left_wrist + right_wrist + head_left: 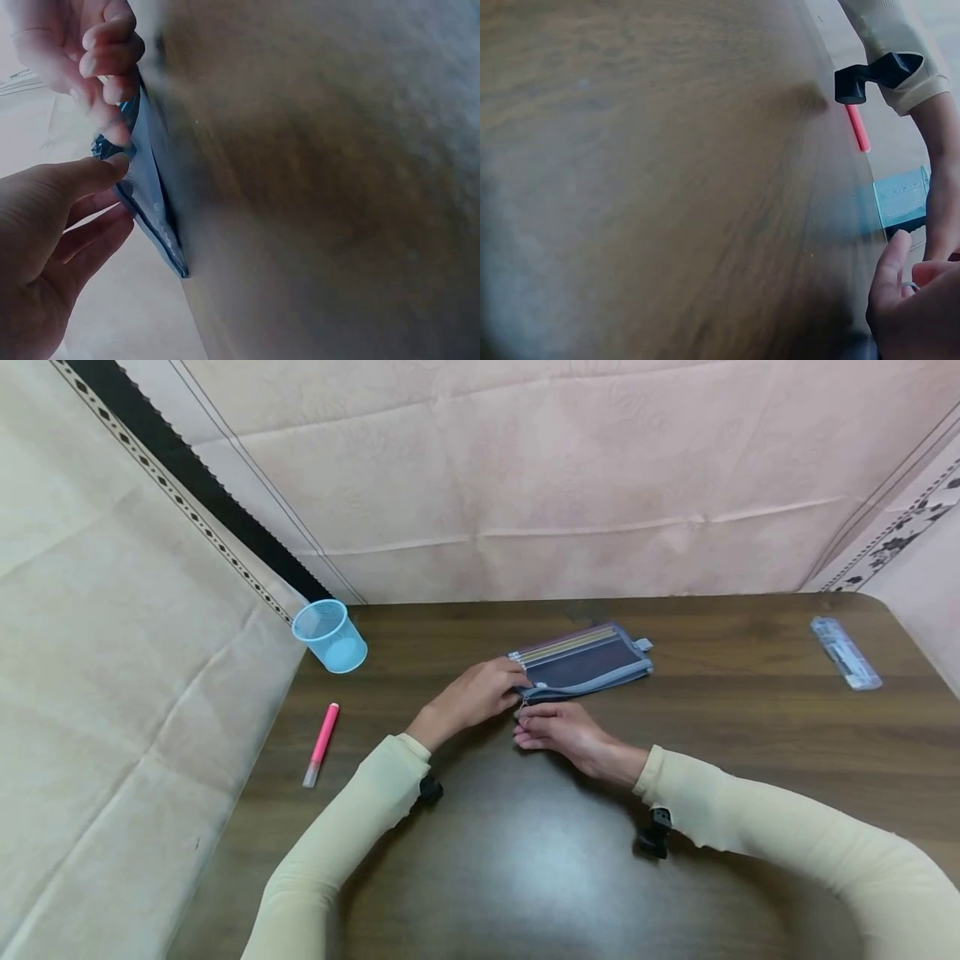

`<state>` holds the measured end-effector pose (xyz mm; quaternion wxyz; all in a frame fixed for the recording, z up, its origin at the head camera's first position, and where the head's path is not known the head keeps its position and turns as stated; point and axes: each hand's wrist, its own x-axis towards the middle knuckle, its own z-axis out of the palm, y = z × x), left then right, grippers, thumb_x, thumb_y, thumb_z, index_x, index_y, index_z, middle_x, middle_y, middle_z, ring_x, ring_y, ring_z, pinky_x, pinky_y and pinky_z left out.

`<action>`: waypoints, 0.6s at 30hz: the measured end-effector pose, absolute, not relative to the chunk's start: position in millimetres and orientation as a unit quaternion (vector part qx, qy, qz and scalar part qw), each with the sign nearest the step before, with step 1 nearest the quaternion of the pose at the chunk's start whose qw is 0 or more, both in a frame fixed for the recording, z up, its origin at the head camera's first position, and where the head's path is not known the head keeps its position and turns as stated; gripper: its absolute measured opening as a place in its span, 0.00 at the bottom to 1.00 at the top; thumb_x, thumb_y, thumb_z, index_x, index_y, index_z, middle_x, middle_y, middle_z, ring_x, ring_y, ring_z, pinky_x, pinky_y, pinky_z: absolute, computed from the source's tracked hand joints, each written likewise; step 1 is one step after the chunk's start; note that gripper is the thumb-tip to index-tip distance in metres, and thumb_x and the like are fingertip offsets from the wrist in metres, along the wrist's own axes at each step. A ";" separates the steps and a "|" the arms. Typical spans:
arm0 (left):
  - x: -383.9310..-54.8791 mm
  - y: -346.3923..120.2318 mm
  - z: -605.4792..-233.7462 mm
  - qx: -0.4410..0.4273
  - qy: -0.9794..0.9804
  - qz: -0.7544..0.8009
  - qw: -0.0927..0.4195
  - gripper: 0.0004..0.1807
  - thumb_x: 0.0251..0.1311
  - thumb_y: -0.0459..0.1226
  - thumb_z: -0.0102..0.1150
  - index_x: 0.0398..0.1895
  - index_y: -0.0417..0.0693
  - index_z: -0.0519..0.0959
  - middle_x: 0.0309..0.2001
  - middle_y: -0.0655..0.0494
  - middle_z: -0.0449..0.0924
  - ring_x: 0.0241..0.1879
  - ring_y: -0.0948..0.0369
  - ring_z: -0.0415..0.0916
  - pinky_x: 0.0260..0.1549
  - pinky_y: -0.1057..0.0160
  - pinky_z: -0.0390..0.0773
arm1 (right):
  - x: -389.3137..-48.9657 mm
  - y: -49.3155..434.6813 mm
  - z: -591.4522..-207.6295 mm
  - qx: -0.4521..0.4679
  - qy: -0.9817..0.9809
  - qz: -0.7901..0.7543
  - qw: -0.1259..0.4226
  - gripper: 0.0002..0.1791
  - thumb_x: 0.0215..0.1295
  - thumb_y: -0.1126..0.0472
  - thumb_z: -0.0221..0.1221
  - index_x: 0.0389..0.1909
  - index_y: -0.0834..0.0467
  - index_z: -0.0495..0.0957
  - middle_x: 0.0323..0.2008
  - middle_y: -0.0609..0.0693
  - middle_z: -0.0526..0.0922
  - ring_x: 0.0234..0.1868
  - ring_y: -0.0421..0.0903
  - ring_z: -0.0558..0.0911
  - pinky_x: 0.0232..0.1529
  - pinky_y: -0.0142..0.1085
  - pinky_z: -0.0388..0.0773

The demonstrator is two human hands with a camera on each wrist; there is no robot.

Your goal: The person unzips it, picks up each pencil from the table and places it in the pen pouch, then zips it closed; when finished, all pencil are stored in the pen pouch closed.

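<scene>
A blue zippered pouch (585, 662) with a dark see-through panel and pale stripes lies at the far middle of the table. At its left end, my left hand (483, 693) pinches the pouch's edge between thumb and fingers. In the left wrist view the pouch (154, 172) is seen edge-on, with the left thumb and fingers on its end. My right hand (562, 735) is just in front of the near left corner, its fingertips pinching the zipper pull (522, 703). In the right wrist view, the right hand (915, 307) shows only in part, and the pouch is mostly hidden.
A light blue plastic cup (330, 637) leans at the table's back left. Nearer on that side lies a pink marker (322, 743) with a clear end. A clear blue-white packet (846, 653) lies at the far right. Cloth hangs behind the wooden table (540, 860) and to its left.
</scene>
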<state>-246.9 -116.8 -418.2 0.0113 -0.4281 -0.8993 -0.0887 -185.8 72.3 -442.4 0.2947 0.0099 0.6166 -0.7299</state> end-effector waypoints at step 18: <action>-233.1 -117.0 -416.3 -0.394 -0.893 -0.174 0.129 0.13 0.64 0.34 0.67 0.51 0.42 0.84 0.49 0.50 0.85 0.50 0.58 0.82 0.53 0.62 0.82 | -202.9 98.4 -419.8 -0.115 0.779 -0.616 0.022 0.08 0.66 0.68 0.64 0.43 0.68 0.86 0.39 0.64 0.89 0.33 0.46 0.90 0.38 0.35 0.86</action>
